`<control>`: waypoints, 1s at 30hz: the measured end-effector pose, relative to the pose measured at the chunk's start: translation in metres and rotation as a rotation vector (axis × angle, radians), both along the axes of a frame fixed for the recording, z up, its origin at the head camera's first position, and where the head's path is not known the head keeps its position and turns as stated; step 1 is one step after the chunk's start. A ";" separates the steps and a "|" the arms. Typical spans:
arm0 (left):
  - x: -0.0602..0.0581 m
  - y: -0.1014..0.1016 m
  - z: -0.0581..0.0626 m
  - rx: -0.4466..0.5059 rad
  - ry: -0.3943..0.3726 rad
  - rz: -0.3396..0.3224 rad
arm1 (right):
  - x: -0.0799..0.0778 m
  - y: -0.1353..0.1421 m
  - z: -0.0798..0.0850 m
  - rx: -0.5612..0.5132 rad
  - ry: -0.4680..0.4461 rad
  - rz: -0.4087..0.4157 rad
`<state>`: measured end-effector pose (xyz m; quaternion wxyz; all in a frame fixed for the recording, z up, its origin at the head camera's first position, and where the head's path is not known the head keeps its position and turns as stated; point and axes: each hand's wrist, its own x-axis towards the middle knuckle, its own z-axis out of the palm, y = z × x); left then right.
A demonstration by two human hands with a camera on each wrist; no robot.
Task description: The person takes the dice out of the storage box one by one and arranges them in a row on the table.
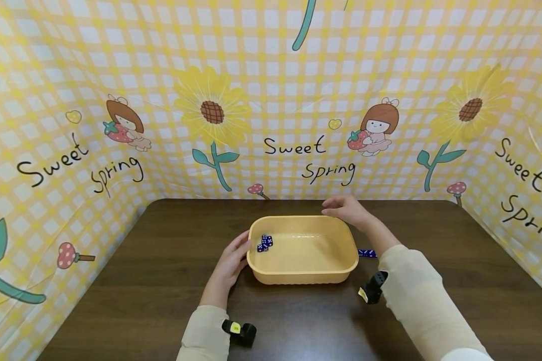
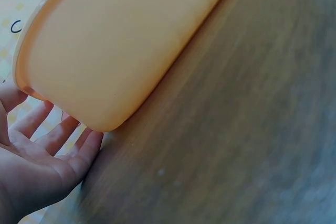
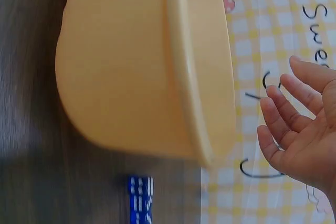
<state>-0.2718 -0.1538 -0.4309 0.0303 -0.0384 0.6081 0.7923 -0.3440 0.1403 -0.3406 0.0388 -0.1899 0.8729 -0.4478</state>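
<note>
A yellow plastic basin stands upright on the table. Several dark blue dice with white dots lie clustered inside it at the left end. My left hand is against the basin's left end, thumb at the rim; in the left wrist view its loosely bent fingers reach to the outer wall. Raised near the back right corner of the basin, my right hand holds nothing. Its fingers are loosely bent and spread apart in the right wrist view, to the side of the rim.
A short row of blue dice lies on the dark wooden table just right of the basin, close to the right forearm. A yellow checked cloth with printed flowers hangs behind and at both sides.
</note>
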 end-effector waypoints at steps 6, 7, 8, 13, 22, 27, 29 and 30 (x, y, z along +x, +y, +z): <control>0.000 0.000 0.000 0.013 0.005 -0.007 | 0.001 -0.020 -0.002 -0.042 -0.025 0.049; 0.000 -0.001 0.000 0.016 0.005 -0.008 | 0.001 -0.023 -0.004 -0.050 -0.028 0.060; 0.000 -0.001 0.000 0.016 0.006 -0.011 | 0.001 -0.026 -0.005 -0.058 -0.034 0.064; 0.000 -0.001 0.000 0.019 0.005 -0.019 | 0.001 -0.041 -0.012 -0.071 -0.052 0.072; 0.000 0.000 0.000 0.018 0.002 -0.017 | 0.006 -0.061 -0.020 -0.134 -0.078 0.106; 0.000 0.000 0.000 0.022 0.005 -0.017 | 0.007 -0.072 -0.028 -0.172 -0.112 0.117; 0.000 0.000 0.000 0.025 0.007 -0.016 | 0.008 -0.077 -0.030 -0.191 -0.129 0.121; 0.000 0.000 0.000 0.026 0.006 -0.014 | 0.009 -0.079 -0.031 -0.194 -0.133 0.129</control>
